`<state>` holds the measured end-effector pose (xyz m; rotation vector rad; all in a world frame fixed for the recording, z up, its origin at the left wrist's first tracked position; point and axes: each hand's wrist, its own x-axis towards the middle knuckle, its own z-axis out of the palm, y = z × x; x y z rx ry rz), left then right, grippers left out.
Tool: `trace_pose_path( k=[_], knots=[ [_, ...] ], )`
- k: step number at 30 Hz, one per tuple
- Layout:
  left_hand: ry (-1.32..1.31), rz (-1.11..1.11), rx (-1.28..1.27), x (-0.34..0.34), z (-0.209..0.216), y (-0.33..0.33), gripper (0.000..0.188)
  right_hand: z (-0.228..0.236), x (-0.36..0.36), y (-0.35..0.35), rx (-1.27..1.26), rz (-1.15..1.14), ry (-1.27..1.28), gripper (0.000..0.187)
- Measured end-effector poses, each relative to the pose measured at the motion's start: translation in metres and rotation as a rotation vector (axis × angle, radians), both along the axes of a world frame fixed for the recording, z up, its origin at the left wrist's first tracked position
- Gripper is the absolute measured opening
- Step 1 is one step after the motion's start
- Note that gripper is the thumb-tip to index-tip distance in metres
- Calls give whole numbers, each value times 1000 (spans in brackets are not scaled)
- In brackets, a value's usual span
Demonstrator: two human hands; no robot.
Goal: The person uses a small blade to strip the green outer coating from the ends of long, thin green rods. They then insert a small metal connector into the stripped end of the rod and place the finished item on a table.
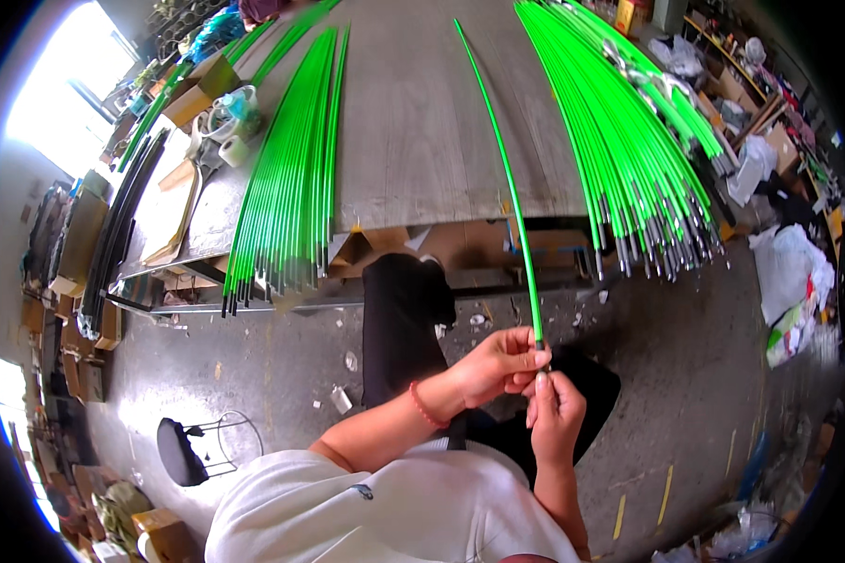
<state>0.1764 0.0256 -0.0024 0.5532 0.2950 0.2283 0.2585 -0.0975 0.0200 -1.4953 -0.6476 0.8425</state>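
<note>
- Grey counter [413, 141]: green rod bundles at 11 and 1 o'clock.
- Single green rod [512, 188]: judged light, flexible; grasped at its near end.
- Left hand [498, 364] and right hand [556, 413]: both closed on rod tip.

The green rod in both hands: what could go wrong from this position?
1. The green rod is long and lies loosely on the table; working its near end with the left hand and right hand might swing it sideways.
2. The right rod bundle overhangs the table edge; a knock may pull rods down.
</note>
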Motion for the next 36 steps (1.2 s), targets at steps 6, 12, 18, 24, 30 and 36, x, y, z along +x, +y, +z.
trace_pose_path(
  k=[6,12,18,24,30,36],
  knots=[
    [82,37,-32,-2,-4,0,13,-27,-1,4,70,-24,-364,27],
    [160,272,306,-4,10,-10,18,-16,0,6,31,18,6,31],
    [-102,208,1286,-19,17,19,43,-3,-2,9,105,56,237,35],
    [-205,54,1470,-20,17,43,37,-2,-6,8,132,73,307,36],
    [-159,102,1514,-14,2,36,30,-12,-6,7,124,44,296,33],
    [-84,110,1555,-8,0,24,36,-32,-4,9,82,-105,106,28]
  ],
)
